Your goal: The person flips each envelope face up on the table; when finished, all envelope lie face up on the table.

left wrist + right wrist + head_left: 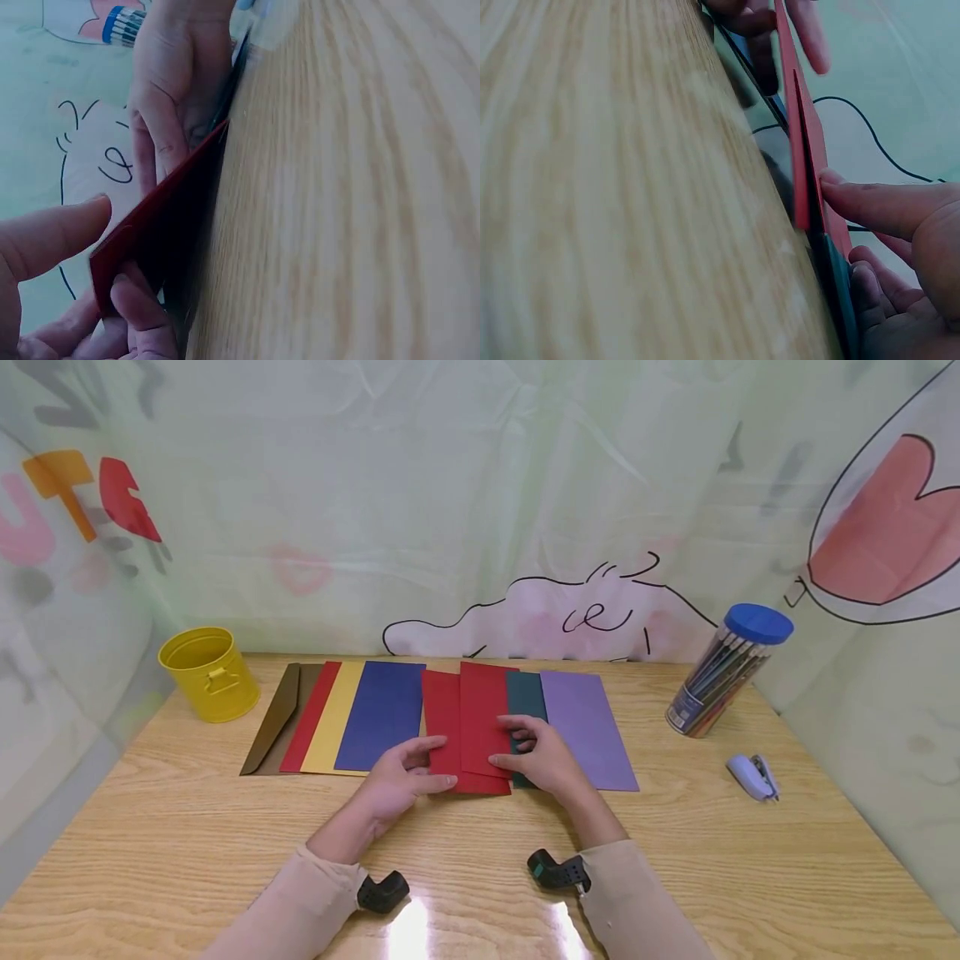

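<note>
Two overlapping red envelopes (480, 710) are between the hands, tilted off the wooden table in the wrist views. My left hand (397, 777) holds the left edge of the lower red envelope (112, 255), fingers under it and thumb raised above. My right hand (542, 756) holds the right edge of the upper red envelope (814, 142). Its thumb (877, 206) touches the top face, with the other fingers bent at the edge, partly hidden. Under the right hand lies a dark green envelope (528, 693), with a purple envelope (585, 718) to its right.
Left of the hands lie blue (386, 710), yellow (333, 727), red and brown (277, 727) envelopes, overlapping. A yellow bucket (210, 677) stands at the back left. At the right are a clear pencil tub (720, 677) with a blue lid and a small stapler (752, 777).
</note>
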`<state>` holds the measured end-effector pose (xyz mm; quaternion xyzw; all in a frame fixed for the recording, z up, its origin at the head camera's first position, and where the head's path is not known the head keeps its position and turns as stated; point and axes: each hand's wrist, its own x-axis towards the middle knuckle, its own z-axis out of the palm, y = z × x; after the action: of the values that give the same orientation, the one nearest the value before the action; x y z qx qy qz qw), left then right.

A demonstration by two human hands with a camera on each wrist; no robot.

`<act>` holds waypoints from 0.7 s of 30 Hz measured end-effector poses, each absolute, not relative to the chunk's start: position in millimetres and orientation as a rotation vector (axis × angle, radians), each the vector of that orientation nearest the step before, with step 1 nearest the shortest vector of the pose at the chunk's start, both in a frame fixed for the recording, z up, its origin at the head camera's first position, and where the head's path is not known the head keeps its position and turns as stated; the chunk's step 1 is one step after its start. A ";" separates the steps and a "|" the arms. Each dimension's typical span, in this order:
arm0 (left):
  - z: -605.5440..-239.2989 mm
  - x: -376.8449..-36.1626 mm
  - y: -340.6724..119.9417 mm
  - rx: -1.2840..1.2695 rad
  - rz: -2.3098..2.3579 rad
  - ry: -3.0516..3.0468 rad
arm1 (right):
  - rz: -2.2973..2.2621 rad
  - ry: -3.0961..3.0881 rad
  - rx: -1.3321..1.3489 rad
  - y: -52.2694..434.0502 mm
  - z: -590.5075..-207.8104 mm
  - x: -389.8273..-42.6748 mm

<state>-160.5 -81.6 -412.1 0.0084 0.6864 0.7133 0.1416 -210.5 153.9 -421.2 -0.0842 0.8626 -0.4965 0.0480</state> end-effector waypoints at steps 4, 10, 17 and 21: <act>-407.8 -162.2 -84.8 -0.010 1.986 2.098 | -1.517 2.631 -0.262 153.1 -421.3 -210.5; -395.2 -166.9 -103.2 -0.058 1.889 2.311 | -1.519 2.622 -0.278 152.3 -420.2 -210.4; -375.0 -169.0 -121.6 -0.081 1.895 2.388 | -1.556 2.621 -0.251 152.2 -421.7 -212.2; -376.6 -168.9 -121.3 0.033 1.866 2.321 | -1.689 2.546 -0.167 151.6 -421.3 -215.1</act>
<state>-168.9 -121.3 -376.6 0.0109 0.7767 0.6245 0.0812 -215.1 151.6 -421.3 -0.0544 0.8314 -0.5515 0.0407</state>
